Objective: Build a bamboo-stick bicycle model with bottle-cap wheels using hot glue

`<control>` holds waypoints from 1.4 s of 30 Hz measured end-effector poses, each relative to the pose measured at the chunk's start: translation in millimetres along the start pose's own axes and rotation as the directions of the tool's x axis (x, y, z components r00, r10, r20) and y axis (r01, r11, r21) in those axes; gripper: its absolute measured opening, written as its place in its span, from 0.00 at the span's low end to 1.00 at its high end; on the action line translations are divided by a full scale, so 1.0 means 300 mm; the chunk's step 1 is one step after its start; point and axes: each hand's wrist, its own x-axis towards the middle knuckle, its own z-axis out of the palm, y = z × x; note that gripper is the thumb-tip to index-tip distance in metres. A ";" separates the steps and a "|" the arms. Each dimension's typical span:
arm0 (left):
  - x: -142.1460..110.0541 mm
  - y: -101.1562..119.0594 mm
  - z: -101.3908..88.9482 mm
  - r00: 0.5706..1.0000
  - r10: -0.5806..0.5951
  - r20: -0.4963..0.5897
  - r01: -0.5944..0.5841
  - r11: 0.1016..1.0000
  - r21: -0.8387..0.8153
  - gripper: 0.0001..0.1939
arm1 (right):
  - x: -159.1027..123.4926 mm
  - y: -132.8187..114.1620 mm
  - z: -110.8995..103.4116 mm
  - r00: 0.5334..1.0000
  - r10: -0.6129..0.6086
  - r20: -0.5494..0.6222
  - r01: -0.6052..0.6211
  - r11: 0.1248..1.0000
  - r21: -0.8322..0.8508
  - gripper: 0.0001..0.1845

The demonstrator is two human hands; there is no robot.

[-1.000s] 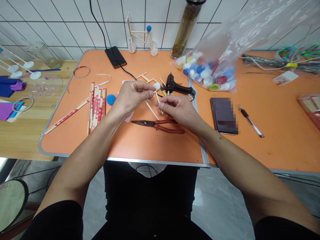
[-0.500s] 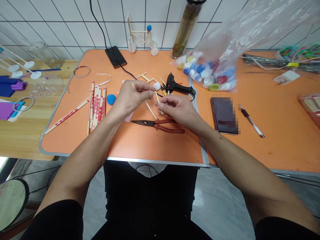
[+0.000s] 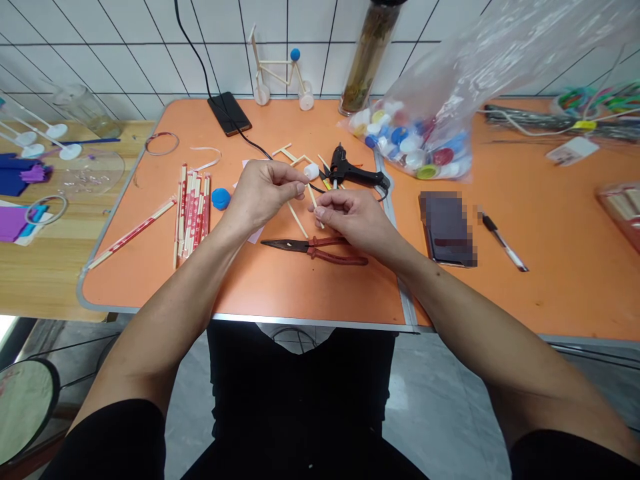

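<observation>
Left hand [image 3: 263, 193] pinched shut, one white bottle cap [image 3: 311, 172] right at its fingertips. Right hand [image 3: 353, 220] pinched shut on one wooden stick [image 3: 315, 205], whose upper end sits just below the cap. Hands nearly touching, narrow gap between them. Toward the body: open orange tabletop [image 3: 280, 283] down to the metal table edge [image 3: 310, 322], with one pair of pliers [image 3: 315, 248] just below the right hand. Past the right hand: one glue gun [image 3: 350, 170], close. Left of the left hand: one blue bottle cap [image 3: 221, 198] just beside it, one bundle of wrapped chopsticks [image 3: 193, 213], one loose wrapped chopstick [image 3: 133, 233]. Farther right, well apart: one plastic bag of many bottle caps [image 3: 415, 140], one phone [image 3: 447, 229], one pen [image 3: 503, 241].
</observation>
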 end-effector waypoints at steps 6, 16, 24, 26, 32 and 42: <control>0.001 0.004 0.000 1.000 0.005 0.011 -0.005 1.000 0.010 0.05 | -0.002 -0.004 0.001 1.000 -0.002 0.007 0.002 1.000 -0.008 0.12; -0.002 0.008 -0.003 1.000 -0.009 0.007 0.009 1.000 0.003 0.05 | 0.002 0.010 0.012 1.000 0.011 0.007 -0.012 0.999 0.030 0.15; 0.007 -0.011 -0.009 0.999 0.027 0.027 -0.027 0.999 0.016 0.06 | -0.001 0.003 0.008 1.000 -0.007 0.016 0.007 1.000 0.024 0.14; 0.008 -0.012 -0.009 0.999 0.030 0.024 -0.031 0.999 0.019 0.06 | -0.001 0.002 0.008 1.000 -0.005 0.010 0.005 1.000 0.025 0.13; 0.008 -0.013 -0.006 0.998 0.055 0.021 -0.056 0.998 0.017 0.06 | 0.002 0.006 0.010 1.000 -0.015 0.006 0.015 1.000 0.014 0.13; 0.008 -0.013 -0.001 1.000 0.012 -0.001 -0.012 1.000 -0.020 0.06 | 0.001 0.001 0.008 1.000 0.006 -0.003 -0.006 1.000 0.010 0.13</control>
